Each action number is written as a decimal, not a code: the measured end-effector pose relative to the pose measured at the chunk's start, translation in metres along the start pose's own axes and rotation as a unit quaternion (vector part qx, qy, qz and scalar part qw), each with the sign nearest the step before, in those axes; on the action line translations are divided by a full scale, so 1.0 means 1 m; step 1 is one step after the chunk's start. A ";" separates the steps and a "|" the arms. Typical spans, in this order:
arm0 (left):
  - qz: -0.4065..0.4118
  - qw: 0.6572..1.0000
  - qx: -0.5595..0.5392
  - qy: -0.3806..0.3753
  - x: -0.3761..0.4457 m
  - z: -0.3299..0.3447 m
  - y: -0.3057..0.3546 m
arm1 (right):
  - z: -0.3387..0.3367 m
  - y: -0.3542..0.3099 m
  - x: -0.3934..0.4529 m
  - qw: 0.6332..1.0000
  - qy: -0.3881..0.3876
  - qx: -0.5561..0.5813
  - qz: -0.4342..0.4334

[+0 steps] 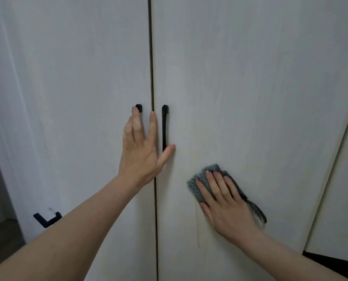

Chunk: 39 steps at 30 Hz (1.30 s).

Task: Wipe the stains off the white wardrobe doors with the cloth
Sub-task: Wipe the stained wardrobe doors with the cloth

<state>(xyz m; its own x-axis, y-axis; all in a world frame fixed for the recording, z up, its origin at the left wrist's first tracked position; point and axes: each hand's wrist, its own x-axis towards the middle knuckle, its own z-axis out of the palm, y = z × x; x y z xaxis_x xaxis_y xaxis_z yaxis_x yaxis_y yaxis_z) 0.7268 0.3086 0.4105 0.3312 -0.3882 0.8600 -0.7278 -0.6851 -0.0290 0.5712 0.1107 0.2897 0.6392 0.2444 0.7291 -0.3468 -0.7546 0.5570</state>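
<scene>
Right hand (227, 203) flat — pressing cloth (201, 185), wardrobe door (250, 98)

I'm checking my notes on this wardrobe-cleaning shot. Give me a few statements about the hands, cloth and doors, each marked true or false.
1. The right hand presses the cloth flat against the right door. True.
2. The left hand grips a handle. False: it lies open across the gap between the doors, fingers straight.
3. The cloth is white. False: it is grey-green with a dark edge.
4. The right door's black handle stands upright near the gap. True.
5. Both doors stand wide open. False: they are closed.
</scene>
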 end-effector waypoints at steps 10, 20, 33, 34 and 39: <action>0.041 0.998 -0.021 0.036 0.000 0.019 -0.015 | -0.045 0.046 0.130 0.962 0.090 -0.026 0.255; 0.036 0.997 -0.065 0.025 0.002 0.024 -0.014 | -0.001 -0.072 0.021 0.995 -0.071 -0.040 0.055; 0.033 0.997 -0.055 0.031 0.001 0.025 -0.014 | -0.044 0.019 0.072 0.955 -0.012 -0.037 0.295; 0.034 0.997 -0.054 0.031 0.001 0.025 -0.014 | -0.036 -0.002 0.061 0.956 -0.026 -0.028 0.290; 0.036 0.998 -0.047 0.033 0.001 0.023 -0.015 | -0.009 -0.075 0.005 0.978 -0.123 0.024 0.165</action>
<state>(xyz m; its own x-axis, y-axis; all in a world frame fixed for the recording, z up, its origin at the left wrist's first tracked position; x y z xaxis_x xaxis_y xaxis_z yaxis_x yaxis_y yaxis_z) 0.7521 0.3037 0.4002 0.2379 -0.3901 0.8895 -0.8024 -0.5951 -0.0463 0.5936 0.1738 0.2555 0.6449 -0.1674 0.7457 -0.5345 -0.7962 0.2835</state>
